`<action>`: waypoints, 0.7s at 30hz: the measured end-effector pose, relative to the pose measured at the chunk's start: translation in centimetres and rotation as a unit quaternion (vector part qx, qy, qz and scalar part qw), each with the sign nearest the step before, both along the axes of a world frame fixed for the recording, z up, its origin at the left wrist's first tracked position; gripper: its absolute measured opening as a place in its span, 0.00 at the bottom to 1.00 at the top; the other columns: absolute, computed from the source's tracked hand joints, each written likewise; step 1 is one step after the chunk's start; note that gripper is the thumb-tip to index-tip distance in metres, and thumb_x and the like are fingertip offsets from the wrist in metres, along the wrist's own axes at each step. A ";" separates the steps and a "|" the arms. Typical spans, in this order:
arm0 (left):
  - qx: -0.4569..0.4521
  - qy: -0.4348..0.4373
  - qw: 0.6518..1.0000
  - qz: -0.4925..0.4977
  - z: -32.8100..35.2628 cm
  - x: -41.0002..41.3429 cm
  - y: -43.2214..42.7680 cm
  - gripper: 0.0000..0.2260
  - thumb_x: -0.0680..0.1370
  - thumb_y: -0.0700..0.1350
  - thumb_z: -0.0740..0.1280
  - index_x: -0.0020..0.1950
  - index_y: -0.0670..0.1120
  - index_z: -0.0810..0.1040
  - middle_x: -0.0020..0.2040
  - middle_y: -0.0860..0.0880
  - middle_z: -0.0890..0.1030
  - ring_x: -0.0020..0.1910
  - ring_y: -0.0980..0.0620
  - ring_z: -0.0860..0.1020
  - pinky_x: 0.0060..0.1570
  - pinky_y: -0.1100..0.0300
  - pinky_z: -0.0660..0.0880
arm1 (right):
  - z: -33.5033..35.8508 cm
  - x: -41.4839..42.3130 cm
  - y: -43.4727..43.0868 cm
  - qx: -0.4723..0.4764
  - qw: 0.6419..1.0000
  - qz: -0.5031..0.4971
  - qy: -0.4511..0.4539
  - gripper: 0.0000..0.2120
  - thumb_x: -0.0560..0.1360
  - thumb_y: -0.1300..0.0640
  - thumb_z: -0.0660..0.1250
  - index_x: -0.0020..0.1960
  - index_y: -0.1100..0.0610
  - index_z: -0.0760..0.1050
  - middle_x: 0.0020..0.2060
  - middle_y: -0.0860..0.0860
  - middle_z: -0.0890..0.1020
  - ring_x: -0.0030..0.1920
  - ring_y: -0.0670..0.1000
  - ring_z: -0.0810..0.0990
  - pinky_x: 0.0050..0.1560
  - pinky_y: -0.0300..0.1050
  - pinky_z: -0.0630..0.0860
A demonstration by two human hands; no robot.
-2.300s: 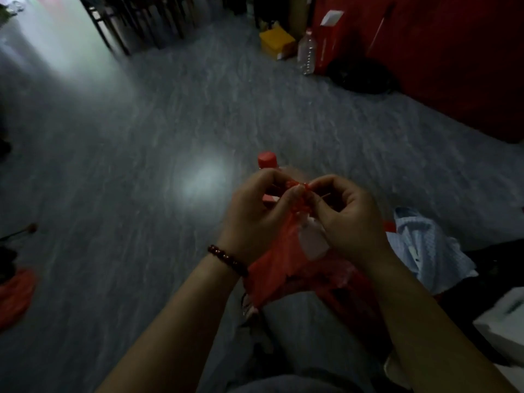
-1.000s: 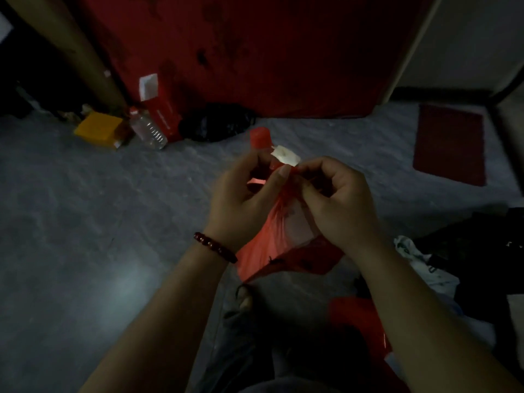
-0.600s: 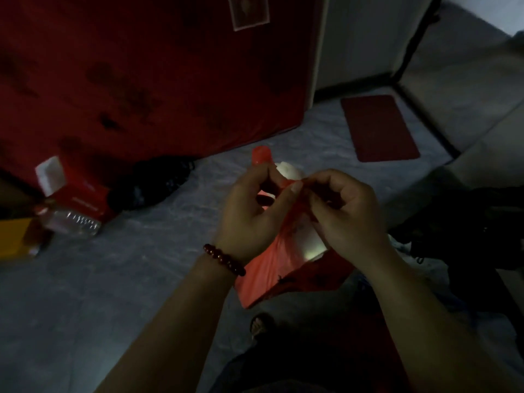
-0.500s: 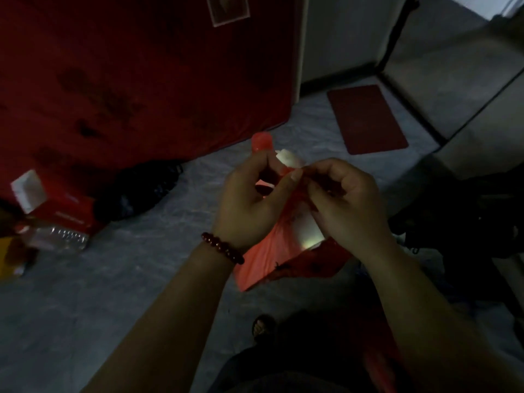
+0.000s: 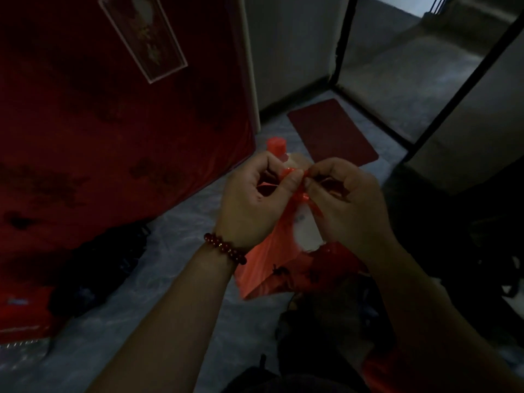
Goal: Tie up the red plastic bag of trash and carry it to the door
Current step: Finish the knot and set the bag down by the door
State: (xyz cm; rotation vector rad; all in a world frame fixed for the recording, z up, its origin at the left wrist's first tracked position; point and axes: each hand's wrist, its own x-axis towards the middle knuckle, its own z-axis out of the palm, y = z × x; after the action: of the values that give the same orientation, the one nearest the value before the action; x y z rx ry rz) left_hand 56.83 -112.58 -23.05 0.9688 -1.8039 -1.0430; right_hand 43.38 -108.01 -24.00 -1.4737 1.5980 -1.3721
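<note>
- Two bare hands meet at the middle of the view, both closed in a pinch on the gathered top of a thin red plastic bag (image 5: 265,268).
- The left hand (image 5: 249,202) has its thumb and forefinger curled round a twisted red strip of the bag's mouth; a bracelet of dark red beads (image 5: 225,248) circles that wrist.
- The right hand (image 5: 347,205) pinches another red strip — its fingertips touch those of the left hand at the knot.
- The bag hangs below the hands in the air, above the grey mottled floor (image 5: 175,285), with a pale object showing through its plastic between the two palms.
- A red bottle cap (image 5: 276,144) sticks up just behind the left hand's fingers, with a pale neck under it; whether it stands inside the bag cannot be told.
- A large dark red cloth-covered panel (image 5: 113,137) fills the upper left, and a framed oblong picture (image 5: 144,38) sits tilted on it.
- A flat dark red rectangular mat (image 5: 331,131) lies on the floor beyond the hands, near an open doorway with a black frame (image 5: 341,41).
- A dark heap (image 5: 99,273) rests at the foot of the red panel — too dim to make out.
- The scene is dim, and the lower right is mostly shadow.
</note>
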 end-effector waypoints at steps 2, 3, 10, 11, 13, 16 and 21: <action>0.010 0.006 1.000 -0.008 -0.1 -2.1 -3.2 0.05 0.74 0.44 0.68 0.38 0.45 0.75 0.35 0.55 0.79 0.34 0.61 0.77 0.36 0.69 0.72 | 0.1 -2.2 -2.8 0.006 1.000 -0.002 0.012 0.06 0.74 0.62 0.67 0.46 0.52 0.76 0.38 0.39 0.78 0.40 0.36 0.79 0.39 0.26 0.73; 0.018 0.008 1.000 -0.014 0.0 -3.2 -4.6 0.05 0.74 0.44 0.68 0.39 0.46 0.75 0.35 0.54 0.79 0.35 0.60 0.77 0.37 0.68 0.72 | 0.2 -3.2 -4.1 0.011 1.000 -0.007 0.016 0.06 0.74 0.62 0.67 0.46 0.52 0.76 0.38 0.40 0.78 0.40 0.36 0.79 0.39 0.26 0.73; -0.002 0.031 0.997 -0.071 1.1 -11.4 -14.4 0.05 0.74 0.43 0.68 0.39 0.49 0.75 0.34 0.59 0.79 0.34 0.63 0.78 0.35 0.72 0.71 | 1.3 -10.6 -12.6 -0.005 0.998 -0.061 -0.010 0.05 0.73 0.61 0.68 0.44 0.51 0.76 0.36 0.42 0.79 0.37 0.39 0.80 0.35 0.28 0.73; -0.007 0.034 0.997 -0.074 1.1 -12.7 -15.8 0.05 0.74 0.42 0.68 0.39 0.48 0.75 0.33 0.59 0.79 0.34 0.63 0.78 0.35 0.73 0.71 | 1.4 -11.7 -13.8 -0.008 0.997 -0.070 -0.012 0.05 0.73 0.60 0.68 0.44 0.51 0.76 0.36 0.42 0.79 0.37 0.39 0.80 0.34 0.28 0.73; -0.005 0.045 0.995 -0.083 1.0 -15.1 -18.5 0.05 0.74 0.42 0.68 0.39 0.46 0.76 0.33 0.56 0.78 0.33 0.62 0.78 0.34 0.72 0.72 | 1.4 -13.7 -16.2 -0.009 0.996 -0.089 -0.021 0.03 0.73 0.60 0.68 0.45 0.52 0.76 0.36 0.43 0.79 0.36 0.39 0.80 0.35 0.29 0.73; -0.002 0.047 0.993 -0.107 0.7 -18.8 -22.8 0.05 0.74 0.42 0.68 0.39 0.44 0.75 0.34 0.53 0.78 0.34 0.60 0.79 0.33 0.72 0.72 | 1.1 -17.0 -19.9 -0.004 0.992 -0.120 -0.027 0.02 0.73 0.59 0.68 0.45 0.53 0.77 0.37 0.43 0.80 0.37 0.40 0.81 0.35 0.31 0.74; 0.001 0.051 0.984 -0.168 0.3 -25.3 -30.9 0.05 0.74 0.42 0.68 0.39 0.46 0.75 0.35 0.52 0.79 0.34 0.60 0.80 0.33 0.71 0.73 | 0.6 -22.9 -27.0 -0.010 0.985 -0.171 -0.029 0.04 0.73 0.60 0.69 0.43 0.52 0.77 0.36 0.43 0.80 0.35 0.40 0.80 0.34 0.30 0.74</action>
State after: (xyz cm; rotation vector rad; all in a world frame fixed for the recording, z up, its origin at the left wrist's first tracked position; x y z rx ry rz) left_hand 31.49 -143.50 -22.71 0.6101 -1.9212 -1.2759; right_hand 20.44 -134.98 -23.42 -1.1932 1.8665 -1.6054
